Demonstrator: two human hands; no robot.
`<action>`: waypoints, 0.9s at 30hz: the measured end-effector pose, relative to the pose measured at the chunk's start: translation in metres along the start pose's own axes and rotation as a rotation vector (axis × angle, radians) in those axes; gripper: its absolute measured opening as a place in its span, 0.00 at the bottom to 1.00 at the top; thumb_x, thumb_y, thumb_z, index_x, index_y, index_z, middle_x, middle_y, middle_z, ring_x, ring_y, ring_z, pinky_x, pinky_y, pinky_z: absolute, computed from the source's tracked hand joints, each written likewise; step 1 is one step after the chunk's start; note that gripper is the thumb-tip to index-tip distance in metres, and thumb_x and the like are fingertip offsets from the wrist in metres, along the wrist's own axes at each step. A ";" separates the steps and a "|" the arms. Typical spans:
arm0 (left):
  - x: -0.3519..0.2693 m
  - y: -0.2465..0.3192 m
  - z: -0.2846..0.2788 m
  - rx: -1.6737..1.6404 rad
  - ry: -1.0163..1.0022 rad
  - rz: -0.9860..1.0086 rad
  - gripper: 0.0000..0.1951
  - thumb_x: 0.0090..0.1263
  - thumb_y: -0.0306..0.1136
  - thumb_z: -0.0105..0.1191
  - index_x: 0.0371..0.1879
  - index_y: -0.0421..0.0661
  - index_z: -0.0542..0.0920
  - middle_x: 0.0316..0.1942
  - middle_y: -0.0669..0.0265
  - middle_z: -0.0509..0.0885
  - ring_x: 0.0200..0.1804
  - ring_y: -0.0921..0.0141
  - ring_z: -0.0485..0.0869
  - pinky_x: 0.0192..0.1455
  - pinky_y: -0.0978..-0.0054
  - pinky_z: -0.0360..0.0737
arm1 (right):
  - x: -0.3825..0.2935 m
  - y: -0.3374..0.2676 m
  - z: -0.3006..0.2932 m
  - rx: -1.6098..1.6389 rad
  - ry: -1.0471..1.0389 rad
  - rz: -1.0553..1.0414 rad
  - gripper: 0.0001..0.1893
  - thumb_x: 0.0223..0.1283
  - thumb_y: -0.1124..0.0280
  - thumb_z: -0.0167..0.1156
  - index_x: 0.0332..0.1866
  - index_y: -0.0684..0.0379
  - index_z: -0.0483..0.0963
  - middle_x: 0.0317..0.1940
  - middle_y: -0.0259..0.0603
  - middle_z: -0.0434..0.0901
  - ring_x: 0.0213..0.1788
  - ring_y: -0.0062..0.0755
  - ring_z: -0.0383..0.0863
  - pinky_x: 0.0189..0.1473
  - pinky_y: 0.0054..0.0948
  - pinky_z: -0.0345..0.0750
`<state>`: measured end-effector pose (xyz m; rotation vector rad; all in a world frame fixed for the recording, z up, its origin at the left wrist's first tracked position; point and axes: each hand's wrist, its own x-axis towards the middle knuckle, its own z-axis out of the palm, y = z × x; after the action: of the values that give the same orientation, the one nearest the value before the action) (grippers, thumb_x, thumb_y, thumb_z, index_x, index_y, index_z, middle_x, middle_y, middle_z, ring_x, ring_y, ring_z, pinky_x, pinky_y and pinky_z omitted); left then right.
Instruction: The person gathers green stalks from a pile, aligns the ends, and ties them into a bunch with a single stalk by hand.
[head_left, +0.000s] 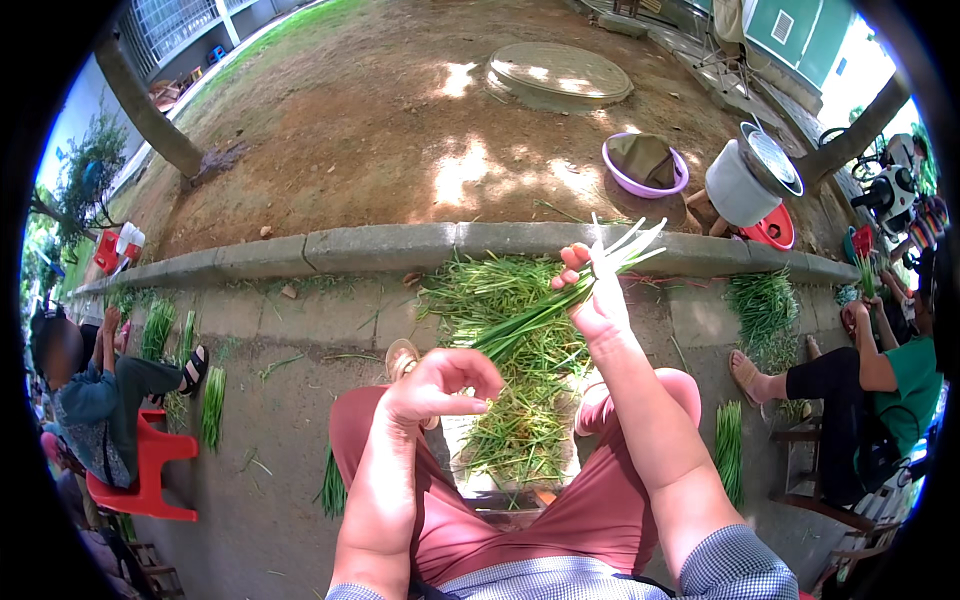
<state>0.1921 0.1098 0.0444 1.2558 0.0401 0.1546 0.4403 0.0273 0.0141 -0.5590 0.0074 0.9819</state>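
Observation:
My right hand (600, 300) is closed around a bunch of garlic chives (525, 319), held above the ground between my knees. The white stem ends point up and to the right, and the green leaves slant down to the left. Close to the leaf tips is my left hand (442, 386), fingers curled and thumb a little apart from them, with nothing visible in its grasp. Beneath both hands lies a heap of loose green and yellowish leaf trimmings (517, 420). A neat bundle of chives (332, 487) rests beside my left knee, and another bundle (728, 454) lies to my right.
A concrete kerb (375, 249) crosses ahead. Beyond it stand a purple basin (645, 191), a pale bucket (739, 180) and a red basin (772, 229). Seated people work on both sides, one on a red plastic stool (154, 472). More greens (761, 304) lie at right.

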 end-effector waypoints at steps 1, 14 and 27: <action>0.003 -0.002 0.005 0.008 -0.008 -0.068 0.12 0.56 0.22 0.61 0.38 0.39 0.78 0.33 0.69 0.80 0.37 0.78 0.78 0.42 0.81 0.75 | -0.001 0.001 0.001 -0.001 0.008 0.013 0.08 0.63 0.66 0.54 0.40 0.59 0.72 0.35 0.42 0.78 0.24 0.26 0.70 0.34 0.33 0.72; 0.054 -0.047 0.008 0.761 0.624 0.250 0.14 0.57 0.24 0.59 0.43 0.45 0.81 0.29 0.71 0.77 0.29 0.80 0.72 0.30 0.84 0.69 | -0.003 0.015 -0.004 -0.025 -0.210 0.171 0.16 0.66 0.55 0.50 0.39 0.58 0.74 0.33 0.42 0.80 0.24 0.25 0.71 0.35 0.30 0.72; 0.050 -0.048 0.000 0.235 0.752 0.226 0.02 0.61 0.25 0.58 0.32 0.41 0.81 0.26 0.74 0.79 0.27 0.83 0.74 0.30 0.85 0.71 | -0.003 0.014 -0.002 -0.036 -0.195 0.155 0.15 0.66 0.56 0.50 0.38 0.59 0.74 0.33 0.41 0.80 0.23 0.24 0.69 0.35 0.30 0.72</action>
<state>0.2461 0.1022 0.0021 1.3722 0.5787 0.8320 0.4286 0.0301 0.0070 -0.4992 -0.1433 1.1866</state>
